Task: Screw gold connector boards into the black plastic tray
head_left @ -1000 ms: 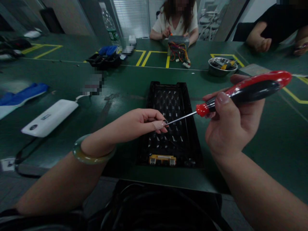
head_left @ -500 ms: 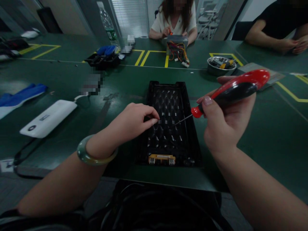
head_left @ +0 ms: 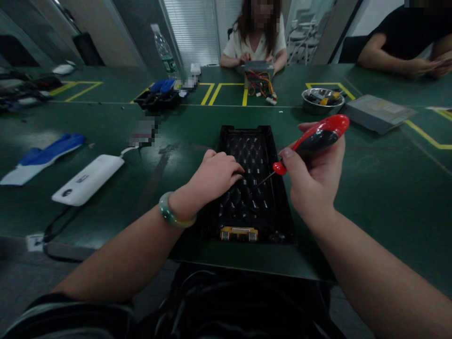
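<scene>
A black plastic panel (head_left: pixel 249 195) with a quilted, diamond-patterned inside and raised rims lies lengthwise before me. At its near end sits a small orange-brown circuit board (head_left: pixel 239 233) with metal connectors. My right hand (head_left: pixel 314 174) is wrapped round a red and black screwdriver (head_left: pixel 318 136). The screwdriver's thin shaft slants down to the left over the panel's middle; whether its tip touches is unclear. Over the panel's left side, my left hand (head_left: pixel 221 174) has its thumb and forefinger drawn together. Anything between those fingertips is too small to make out.
Left on the green table (head_left: pixel 158 183) are a white power bank (head_left: pixel 88 180) and a blue-and-white glove (head_left: pixel 49 153). Farther back stand a black tray (head_left: pixel 157 100), a bottle (head_left: pixel 165 54), a metal bowl (head_left: pixel 322 106) and a grey plate (head_left: pixel 381 113). Two people sit opposite, one at a wired metal box (head_left: pixel 259 73).
My right hand has moved left with the screwdriver, whose handle sits lower. My left hand has shifted right, farther over the panel. The view has tilted slightly.
</scene>
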`<state>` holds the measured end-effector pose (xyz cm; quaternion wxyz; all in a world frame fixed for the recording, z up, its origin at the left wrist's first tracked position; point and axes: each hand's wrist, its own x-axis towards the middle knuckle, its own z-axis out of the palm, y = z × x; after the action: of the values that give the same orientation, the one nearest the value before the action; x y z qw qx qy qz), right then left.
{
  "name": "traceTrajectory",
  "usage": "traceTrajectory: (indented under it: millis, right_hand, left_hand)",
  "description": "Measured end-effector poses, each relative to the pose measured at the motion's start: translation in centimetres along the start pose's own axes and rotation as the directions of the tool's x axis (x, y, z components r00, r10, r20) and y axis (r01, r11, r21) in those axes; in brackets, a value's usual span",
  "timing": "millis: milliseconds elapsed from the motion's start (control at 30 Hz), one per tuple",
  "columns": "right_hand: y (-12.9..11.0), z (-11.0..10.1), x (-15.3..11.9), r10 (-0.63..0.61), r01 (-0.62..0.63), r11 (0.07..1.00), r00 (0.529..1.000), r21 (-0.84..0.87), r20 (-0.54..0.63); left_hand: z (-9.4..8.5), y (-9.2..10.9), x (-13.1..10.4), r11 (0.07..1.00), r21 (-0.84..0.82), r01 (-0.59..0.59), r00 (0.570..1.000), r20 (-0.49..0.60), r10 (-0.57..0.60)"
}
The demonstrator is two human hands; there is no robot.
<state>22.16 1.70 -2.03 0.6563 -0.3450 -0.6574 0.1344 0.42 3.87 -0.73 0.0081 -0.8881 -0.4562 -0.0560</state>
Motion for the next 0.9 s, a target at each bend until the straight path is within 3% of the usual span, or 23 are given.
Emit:
traceTrajectory:
  millis: [100,167,267,333,433,500,600,733,900]
  right_hand:
    - [0.1,0.3,0.0,-0.018,0.016,0.999,0.998,-0.028,-0.066]
    - [0.1,0.4,0.0,-0.020,0.018,0.999,0.999,-0.033,-0.048]
    - [-0.1,0.4,0.0,-0.009,0.007,0.999,0.999,-0.036,-0.039]
    - [-0.3,0.4,0.0,0.004,-0.006,0.999,0.999,-0.033,-0.038]
    - [-0.7,0.4,0.0,0.017,-0.018,1.000,1.000,-0.023,-0.025]
    - [-0.8,0.4,0.0,0.023,-0.023,1.000,1.000,-0.014,-0.018]
    - [-0.6,0.5,-0.1,0.006,-0.006,1.000,1.000,-0.001,-0.019]
    - [-0.1,0.6,-0.1,-0.005,0.005,1.000,1.000,0.006,-0.017]
    - [0.2,0.6,-0.1,-0.004,0.005,1.000,1.000,0.017,-0.019]
  left_hand:
    - [0.2,0.0,0.0,0.997,-0.045,0.058,0.998,0.011,-0.058]
    - [0.1,0.0,-0.1,0.993,-0.085,0.077,0.997,0.010,-0.076]
    - [-0.1,-0.1,-0.4,0.960,-0.265,0.092,0.994,-0.023,-0.102]
    - [-0.3,0.0,-0.9,0.875,-0.475,0.091,0.992,-0.033,-0.121]
    - [-0.7,0.0,-1.6,0.658,-0.749,0.081,0.992,-0.004,-0.127]
    - [-0.9,0.0,-2.0,0.541,-0.835,0.101,0.991,0.038,-0.126]
    - [-1.3,-0.1,-2.2,0.462,-0.874,0.149,0.987,0.106,-0.118]
    - [-1.9,-0.1,-2.2,0.461,-0.869,0.181,0.983,0.149,-0.105]
    - [-2.4,-0.3,-2.5,0.595,-0.800,0.073,0.997,0.079,-0.016]
